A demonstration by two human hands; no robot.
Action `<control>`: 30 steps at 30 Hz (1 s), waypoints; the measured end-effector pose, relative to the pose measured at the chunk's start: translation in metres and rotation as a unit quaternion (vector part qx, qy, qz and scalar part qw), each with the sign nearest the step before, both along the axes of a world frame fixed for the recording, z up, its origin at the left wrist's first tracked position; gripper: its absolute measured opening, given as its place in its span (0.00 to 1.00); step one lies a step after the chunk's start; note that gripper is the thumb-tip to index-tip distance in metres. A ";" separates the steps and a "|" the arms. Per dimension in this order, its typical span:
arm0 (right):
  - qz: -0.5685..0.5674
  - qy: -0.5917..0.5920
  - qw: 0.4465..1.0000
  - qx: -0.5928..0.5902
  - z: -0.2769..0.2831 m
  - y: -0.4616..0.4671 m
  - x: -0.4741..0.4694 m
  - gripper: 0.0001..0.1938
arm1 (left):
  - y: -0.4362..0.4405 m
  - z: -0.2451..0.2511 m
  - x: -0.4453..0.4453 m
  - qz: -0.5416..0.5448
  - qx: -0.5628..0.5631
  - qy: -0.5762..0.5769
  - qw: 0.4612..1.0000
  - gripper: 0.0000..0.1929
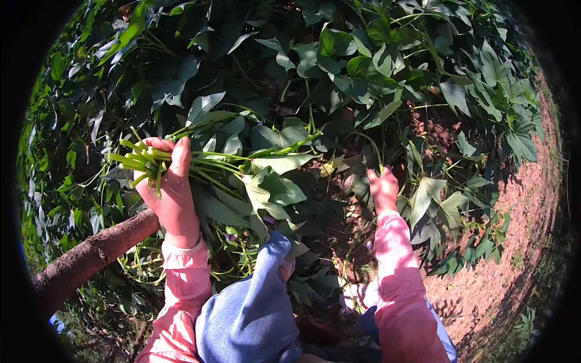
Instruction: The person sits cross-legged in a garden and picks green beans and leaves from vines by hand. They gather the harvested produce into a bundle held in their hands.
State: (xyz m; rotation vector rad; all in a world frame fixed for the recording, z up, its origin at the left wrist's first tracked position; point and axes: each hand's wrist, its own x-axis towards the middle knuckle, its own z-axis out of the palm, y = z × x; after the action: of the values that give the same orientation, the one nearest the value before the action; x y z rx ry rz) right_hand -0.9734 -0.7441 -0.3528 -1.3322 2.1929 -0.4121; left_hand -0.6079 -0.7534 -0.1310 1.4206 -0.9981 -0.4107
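Note:
My left hand (170,186) is closed around a thick bunch of cut leafy stems (218,165). Their pale green cut ends stick out on the left of the fist, and broad lobed leaves (272,193) spread out on the right. Lower on the right, my right hand (384,188) pinches a single green stem (376,147) that rises among the standing plants. Its fingertips are partly hidden by the back of the hand. Around both hands grow dense leafy vines (358,68) that look like sweet potato.
A thick brown branch (104,245) slants in from the left, ending near my left wrist. My bent knee in blue trousers (249,308) rises between my arms. Reddish bare soil (481,281) runs along the right side. Tangled thin stems (145,263) lie below my left hand.

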 end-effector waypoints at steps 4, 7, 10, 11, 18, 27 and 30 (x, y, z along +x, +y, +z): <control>-0.121 -0.061 0.988 -0.067 0.010 0.004 0.033 0.18 | 0.004 -0.007 0.004 0.002 0.016 -0.042 0.999 0.09; -0.102 -0.044 0.994 -0.005 0.037 -0.002 0.037 0.17 | 0.010 -0.013 0.011 0.017 0.023 -0.154 0.988 0.08; -0.049 0.010 0.996 0.076 0.069 -0.012 0.044 0.18 | 0.006 -0.012 -0.005 0.013 -0.015 -0.172 0.985 0.07; -0.032 0.008 0.993 0.113 0.074 -0.013 0.049 0.18 | 0.005 -0.008 -0.011 0.012 -0.033 -0.156 0.987 0.07; 0.104 -0.090 0.990 0.003 0.114 0.027 0.141 0.11 | 0.003 -0.008 -0.010 -0.071 0.002 -0.064 0.995 0.06; 0.265 -0.197 0.938 -0.103 0.206 -0.004 0.163 0.13 | 0.012 0.011 0.015 -0.060 -0.034 -0.082 0.994 0.05; 0.177 -0.252 0.951 0.000 0.101 0.016 0.087 0.32 | 0.013 0.004 0.006 -0.083 -0.019 -0.081 0.993 0.05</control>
State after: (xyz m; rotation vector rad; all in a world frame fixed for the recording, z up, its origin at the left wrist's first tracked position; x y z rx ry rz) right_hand -0.8866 -0.7277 -0.2514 -1.3993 1.5039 -0.5417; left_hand -0.6017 -0.7402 -0.1270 1.3566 -1.2550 -0.4006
